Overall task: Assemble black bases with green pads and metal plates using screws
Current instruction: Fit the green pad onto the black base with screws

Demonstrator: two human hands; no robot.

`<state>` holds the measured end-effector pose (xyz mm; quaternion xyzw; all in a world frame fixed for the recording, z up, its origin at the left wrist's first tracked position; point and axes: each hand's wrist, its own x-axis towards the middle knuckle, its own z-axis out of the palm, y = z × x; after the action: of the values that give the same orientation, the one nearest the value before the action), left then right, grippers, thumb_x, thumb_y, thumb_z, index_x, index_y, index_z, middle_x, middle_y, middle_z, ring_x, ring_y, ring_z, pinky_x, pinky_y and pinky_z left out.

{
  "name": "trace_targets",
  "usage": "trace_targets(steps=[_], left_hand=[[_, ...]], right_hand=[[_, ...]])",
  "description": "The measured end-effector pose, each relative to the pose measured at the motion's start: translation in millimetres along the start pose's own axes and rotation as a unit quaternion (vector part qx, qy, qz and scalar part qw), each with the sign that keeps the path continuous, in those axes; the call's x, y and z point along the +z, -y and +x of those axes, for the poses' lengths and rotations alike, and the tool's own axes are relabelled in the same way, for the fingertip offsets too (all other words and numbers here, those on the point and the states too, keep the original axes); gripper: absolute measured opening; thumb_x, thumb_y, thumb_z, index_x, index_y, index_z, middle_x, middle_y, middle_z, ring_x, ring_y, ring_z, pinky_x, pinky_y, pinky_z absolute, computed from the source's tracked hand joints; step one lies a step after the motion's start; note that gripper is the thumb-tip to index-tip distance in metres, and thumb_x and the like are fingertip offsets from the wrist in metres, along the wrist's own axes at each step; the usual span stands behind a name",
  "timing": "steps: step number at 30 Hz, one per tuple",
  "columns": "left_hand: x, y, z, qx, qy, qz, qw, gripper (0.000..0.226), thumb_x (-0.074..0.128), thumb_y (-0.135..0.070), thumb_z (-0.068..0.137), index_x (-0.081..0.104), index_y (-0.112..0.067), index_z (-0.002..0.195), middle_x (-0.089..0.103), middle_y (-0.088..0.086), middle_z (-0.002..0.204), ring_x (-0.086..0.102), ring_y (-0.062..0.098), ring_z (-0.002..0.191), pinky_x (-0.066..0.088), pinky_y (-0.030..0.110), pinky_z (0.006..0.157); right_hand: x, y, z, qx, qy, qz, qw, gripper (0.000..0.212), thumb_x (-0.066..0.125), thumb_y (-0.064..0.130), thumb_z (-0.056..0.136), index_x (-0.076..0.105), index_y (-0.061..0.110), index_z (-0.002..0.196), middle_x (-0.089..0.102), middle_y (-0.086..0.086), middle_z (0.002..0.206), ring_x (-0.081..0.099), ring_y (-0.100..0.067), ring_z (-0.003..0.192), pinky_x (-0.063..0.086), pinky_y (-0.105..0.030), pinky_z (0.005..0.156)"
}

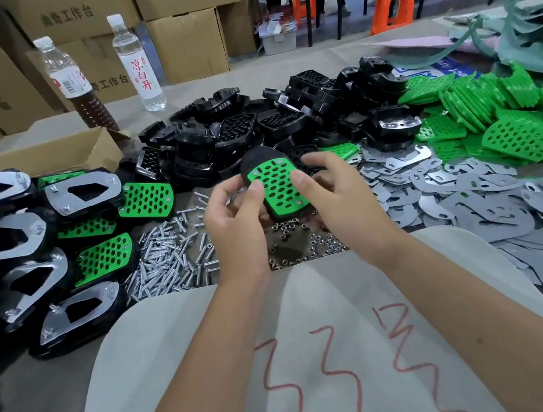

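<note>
1. Leftmost, finished pieces (37,243) lie stacked on the table (279,63), some green side up, some showing the metal plate bolted on; they make a handy model for how the plate should sit.
2. Next, loose screws (166,257) lie in a heap just left of the hands, with small nuts (299,247) scattered just below and between them; both sit within easy reach, so I judge the next pick should come from there.
3. Centrally, the left hand (236,221) grips the near-left edge of a black base (258,159) carrying a green pad (278,186), thumb curled onto the pad; the right hand (333,190) holds the opposite edge, thumb pressing the pad, fingers wrapped behind; the piece is held above the table, tilted towards the camera.
4. Screw heads seem to show at the pad's corners, though they are too small to be sure; a good move is to keep both thumbs pressing so the pad stays seated and its holes line up with the base.
5. Rightwards, flat metal plates (469,200) spread across the table; beyond them lie spare green pads (510,119); one plate likely goes on the underside, so turning the piece over without loosening the grip matters.
</note>
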<state>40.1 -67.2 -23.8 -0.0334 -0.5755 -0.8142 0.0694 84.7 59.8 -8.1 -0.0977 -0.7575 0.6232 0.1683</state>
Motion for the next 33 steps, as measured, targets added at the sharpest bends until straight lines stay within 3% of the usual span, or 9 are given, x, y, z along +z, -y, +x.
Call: trace_targets(steps=[3,6,10,13,18,21,28,31,33], left_hand=[[0,2,2,0.001,-0.023,0.013,1.000,0.012,0.071,-0.022,0.086,0.070,-0.022,0.098,0.072,-0.014,0.071,0.063,0.005,0.063,0.054,0.028,0.063],[0,6,3,0.019,-0.019,0.072,0.997,0.008,0.067,-0.015,0.098,0.069,-0.021,0.102,0.074,-0.018,0.074,0.065,-0.002,0.065,0.053,0.020,0.062],[4,2,-3,-0.018,0.008,0.148,0.989,0.030,0.063,-0.038,0.094,0.071,-0.019,0.116,0.078,-0.006,0.091,0.075,0.011,0.085,0.061,0.044,0.082],[8,-6,-8,-0.043,0.040,0.168,0.984,0.044,0.061,-0.052,0.084,0.073,-0.016,0.104,0.077,0.009,0.097,0.074,0.032,0.095,0.058,0.058,0.092],[10,-19,-9,-0.191,0.088,0.004,0.978,0.053,0.073,-0.044,0.083,0.071,-0.001,0.114,0.074,0.012,0.094,0.072,0.025,0.082,0.059,0.037,0.075],[11,-24,-8,-0.213,0.105,-0.058,0.970,0.026,0.067,-0.031,0.097,0.066,-0.006,0.105,0.067,0.011,0.084,0.066,0.025,0.074,0.057,0.032,0.062],[12,-19,-7,-0.223,0.039,-0.114,0.967,0.018,0.048,-0.001,0.106,0.064,0.000,0.116,0.078,0.016,0.096,0.077,0.025,0.082,0.065,0.038,0.068],[13,-18,-7,-0.216,0.049,-0.139,0.965,0.026,0.040,0.003,0.107,0.064,0.001,0.117,0.079,0.017,0.100,0.078,0.026,0.088,0.066,0.038,0.071],[16,-18,-9,-0.216,0.063,-0.149,0.963,0.031,0.038,0.003,0.107,0.059,0.005,0.130,0.074,0.023,0.119,0.075,0.033,0.107,0.065,0.041,0.084]], right_hand=[[1,-2,0,0.035,0.064,0.151,0.986,0.013,0.063,0.013,0.103,0.068,0.014,0.114,0.077,-0.011,0.097,0.065,-0.018,0.062,0.052,-0.027,0.053],[0,-6,2,0.008,0.045,0.138,0.989,0.017,0.066,0.007,0.100,0.070,0.018,0.111,0.079,-0.006,0.093,0.066,-0.016,0.062,0.054,-0.025,0.056],[-2,-9,3,-0.061,-0.027,-0.057,0.996,0.038,0.075,0.011,0.093,0.066,0.009,0.130,0.076,-0.001,0.105,0.072,-0.015,0.082,0.061,-0.035,0.073],[-2,-1,-2,-0.171,-0.034,-0.220,0.960,0.042,0.077,0.012,0.090,0.065,0.012,0.131,0.072,0.001,0.110,0.068,-0.018,0.102,0.054,-0.041,0.093],[3,14,-13,-0.278,0.012,-0.408,0.870,0.050,0.067,-0.003,0.084,0.059,0.009,0.132,0.064,-0.007,0.113,0.061,-0.030,0.099,0.050,-0.042,0.082],[4,16,-17,-0.297,0.024,-0.446,0.844,0.053,0.065,-0.006,0.078,0.059,0.009,0.128,0.059,-0.006,0.108,0.057,-0.029,0.097,0.048,-0.036,0.077],[-16,4,-12,-0.285,0.092,-0.333,0.894,0.058,0.080,0.016,0.084,0.058,0.012,0.137,0.053,0.006,0.114,0.051,-0.006,0.093,0.042,-0.020,0.084],[-30,0,-9,-0.289,0.031,-0.285,0.913,0.044,0.078,0.031,0.089,0.065,0.015,0.128,0.056,0.012,0.104,0.051,0.005,0.086,0.042,-0.010,0.075],[-45,-2,-5,-0.266,-0.047,-0.285,0.920,0.034,0.076,0.033,0.092,0.070,0.013,0.119,0.065,0.006,0.095,0.057,-0.003,0.081,0.049,-0.019,0.072]])
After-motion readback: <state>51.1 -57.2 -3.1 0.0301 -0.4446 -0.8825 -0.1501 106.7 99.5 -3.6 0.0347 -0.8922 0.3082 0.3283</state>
